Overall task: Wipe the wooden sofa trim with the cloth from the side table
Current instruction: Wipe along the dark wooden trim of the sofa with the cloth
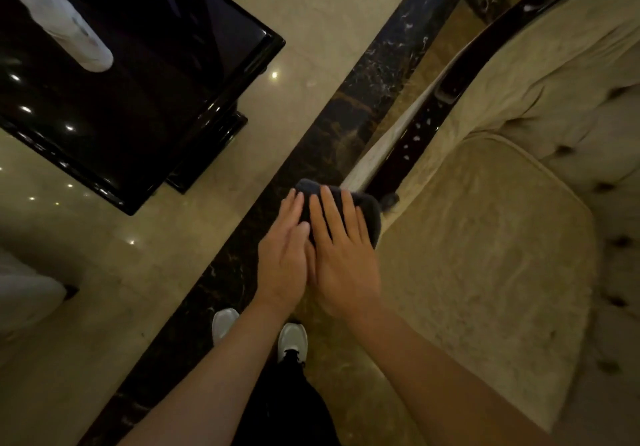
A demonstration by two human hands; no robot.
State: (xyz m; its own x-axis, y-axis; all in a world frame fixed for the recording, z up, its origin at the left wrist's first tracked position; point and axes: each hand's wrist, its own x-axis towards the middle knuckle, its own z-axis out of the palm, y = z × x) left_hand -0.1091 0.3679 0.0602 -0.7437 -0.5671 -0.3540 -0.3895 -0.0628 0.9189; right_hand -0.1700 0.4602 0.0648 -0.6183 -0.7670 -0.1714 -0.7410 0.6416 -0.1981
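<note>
Both hands, left hand point(282, 258) and right hand point(341, 265), press flat on the cloth point(367, 210); the trim point(446, 89) runs ahead, up-right.

Side table point(145, 75) left, sofa point(485, 237) right, cloth point(363, 210) between, under both hands point(317, 258).

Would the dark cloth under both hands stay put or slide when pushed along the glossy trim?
The cloth looks soft and folded, so probably floppy and light. The wooden trim is glossy, so it likely slides easily. Flat hands, left and right, probably keep it from bunching.
</note>
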